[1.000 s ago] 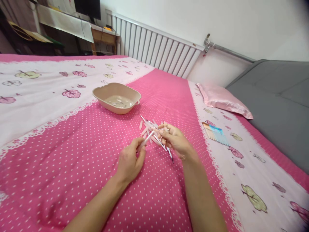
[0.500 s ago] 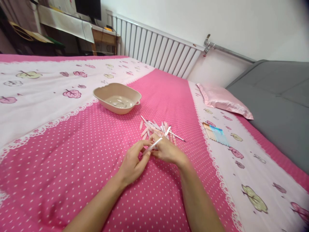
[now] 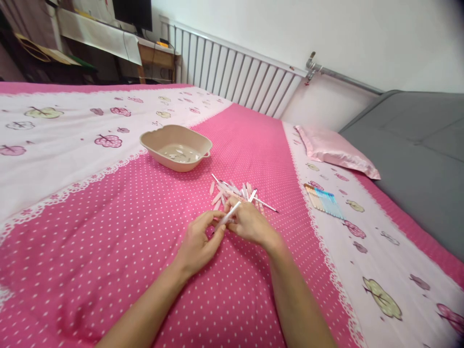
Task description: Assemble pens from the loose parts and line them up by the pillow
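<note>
Close in front of me, my left hand (image 3: 198, 241) pinches a slim white pen-like stick (image 3: 231, 212) between thumb and fingers. The stick slants up to the right. Right beside it is my right hand (image 3: 250, 222), its fingers curled in close to the left fingertips; what they hold, if anything, is hidden. Just beyond both hands lies a loose pile of slim pink and white sticks (image 3: 218, 197), some with dark pointed tips. The right hand covers the pile's near part.
A beige plastic basin (image 3: 155, 152) with small pale pieces inside stands beyond the hands to the left. To the right, a row of slim blue and tan sticks (image 3: 328, 203) lies on the pink bedspread (image 3: 126, 232). Farther back are a pillow (image 3: 335, 152) and a grey headboard (image 3: 416, 130).
The white stick in my left hand has dipped slightly down and left at its upper end. My right hand has shifted a little. The basin and pile look the same.
</note>
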Demonstrator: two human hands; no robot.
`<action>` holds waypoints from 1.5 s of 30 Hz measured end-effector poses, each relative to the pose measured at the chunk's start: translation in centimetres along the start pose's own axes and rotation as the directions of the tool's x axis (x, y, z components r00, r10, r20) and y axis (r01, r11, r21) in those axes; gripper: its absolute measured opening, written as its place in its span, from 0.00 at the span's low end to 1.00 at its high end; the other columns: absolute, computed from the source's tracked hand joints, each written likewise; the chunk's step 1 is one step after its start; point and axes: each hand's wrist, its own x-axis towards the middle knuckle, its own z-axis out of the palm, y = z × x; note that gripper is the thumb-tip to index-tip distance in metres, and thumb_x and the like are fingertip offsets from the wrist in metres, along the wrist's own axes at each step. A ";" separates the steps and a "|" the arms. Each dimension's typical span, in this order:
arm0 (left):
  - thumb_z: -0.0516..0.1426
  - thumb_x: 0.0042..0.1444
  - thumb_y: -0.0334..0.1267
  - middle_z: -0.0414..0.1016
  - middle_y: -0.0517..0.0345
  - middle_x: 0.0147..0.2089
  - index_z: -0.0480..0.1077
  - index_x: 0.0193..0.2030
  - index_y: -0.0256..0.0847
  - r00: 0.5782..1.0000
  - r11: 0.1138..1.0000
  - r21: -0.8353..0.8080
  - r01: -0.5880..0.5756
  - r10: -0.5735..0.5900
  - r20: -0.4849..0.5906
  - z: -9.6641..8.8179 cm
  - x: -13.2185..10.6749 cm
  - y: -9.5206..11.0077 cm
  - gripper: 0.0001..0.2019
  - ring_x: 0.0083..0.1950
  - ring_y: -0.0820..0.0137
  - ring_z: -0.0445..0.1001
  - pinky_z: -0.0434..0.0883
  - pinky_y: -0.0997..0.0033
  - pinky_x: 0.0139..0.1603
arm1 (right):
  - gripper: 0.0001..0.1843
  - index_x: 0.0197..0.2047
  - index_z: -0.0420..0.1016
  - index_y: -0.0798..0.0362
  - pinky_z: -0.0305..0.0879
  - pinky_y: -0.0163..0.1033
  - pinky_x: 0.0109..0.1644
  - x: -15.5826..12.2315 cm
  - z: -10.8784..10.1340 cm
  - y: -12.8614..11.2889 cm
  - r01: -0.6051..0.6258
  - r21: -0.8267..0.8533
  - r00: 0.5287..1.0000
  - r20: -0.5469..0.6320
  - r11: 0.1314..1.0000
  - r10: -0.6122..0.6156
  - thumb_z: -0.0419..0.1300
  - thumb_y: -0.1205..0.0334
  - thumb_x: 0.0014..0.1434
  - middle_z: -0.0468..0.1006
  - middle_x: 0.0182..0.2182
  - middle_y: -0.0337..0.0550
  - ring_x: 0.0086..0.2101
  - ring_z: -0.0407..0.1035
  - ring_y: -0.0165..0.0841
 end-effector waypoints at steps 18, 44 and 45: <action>0.57 0.56 0.42 0.77 0.51 0.41 0.68 0.43 0.37 0.944 0.928 -0.327 0.178 -0.255 -0.209 -0.4 0.4 -0.1 0.13 0.41 0.67 0.77 0.71 0.66 0.45 | 0.03 0.31 0.73 0.54 0.71 0.39 0.36 -1.9 -3.8 0.7 -0.157 0.358 0.977 -0.078 0.920 0.197 0.60 0.69 0.49 0.78 0.28 0.42 0.30 0.74 0.33; 0.57 0.54 0.39 0.74 0.56 0.37 0.70 0.41 0.37 0.942 0.885 -0.412 0.215 -0.299 -0.152 -0.6 0.6 0.4 0.10 0.36 0.71 0.74 0.73 0.69 0.40 | 0.14 0.33 0.68 0.53 0.65 0.35 0.29 -2.0 -3.8 1.1 -0.186 0.442 0.982 0.116 0.877 0.150 0.68 0.57 0.47 0.76 0.24 0.39 0.28 0.73 0.33; 0.57 0.54 0.39 0.74 0.56 0.37 0.70 0.41 0.37 0.944 0.884 -0.417 0.213 -0.296 -0.145 -0.6 0.6 0.4 0.10 0.36 0.71 0.74 0.72 0.69 0.40 | 0.16 0.33 0.69 0.53 0.65 0.35 0.30 -1.9 -3.7 1.2 -0.183 0.428 0.982 0.114 0.885 0.148 0.68 0.56 0.47 0.76 0.25 0.39 0.28 0.73 0.34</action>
